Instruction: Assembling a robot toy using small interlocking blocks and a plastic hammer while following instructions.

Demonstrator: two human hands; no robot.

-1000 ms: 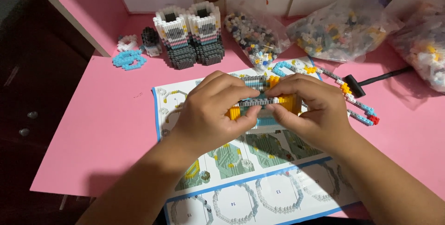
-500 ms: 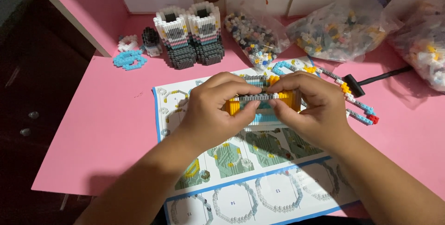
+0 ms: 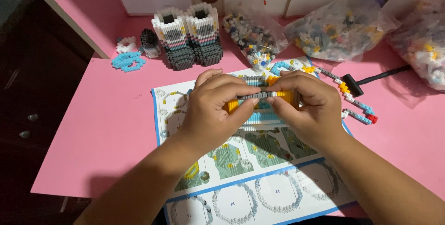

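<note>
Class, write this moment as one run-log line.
left hand: grips brick strip | right hand: grips same strip | under: instruction sheet | behind: two brick boots, brick bags

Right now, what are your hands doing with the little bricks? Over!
Left hand and right hand both grip the yellow-and-grey brick piece. It's held above the instruction sheet. Nothing blocks it; brick bags sit behind.

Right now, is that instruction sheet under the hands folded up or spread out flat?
Spread out flat. The instruction sheet lies open on the pink table, its diagram panels showing, beneath the left hand and right hand.
</note>
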